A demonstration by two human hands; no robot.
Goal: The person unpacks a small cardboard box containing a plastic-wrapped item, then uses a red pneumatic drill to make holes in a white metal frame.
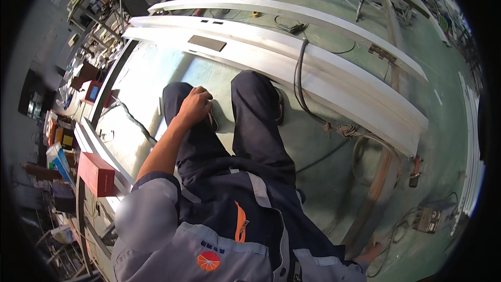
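Observation:
My left hand (195,105) rests on my left knee, fingers loosely bent over the dark trousers and holding nothing. Low at the right edge of my body, my right hand (371,253) is small and partly hidden by my sleeve. A thin dark cable (386,250) runs close to its fingers; whether they grip it I cannot make out. In front of my knees lies a long white beam (360,96), with a flat grey-brown plate (207,43) on its left part. A black cable (299,70) loops over the beam.
Another white beam (292,13) lies farther off. A red box (96,174) and a red device with a screen (93,93) stand at the left. To the right are a small dark box with cables (427,220), a red-handled tool (415,172) and white strips (472,141).

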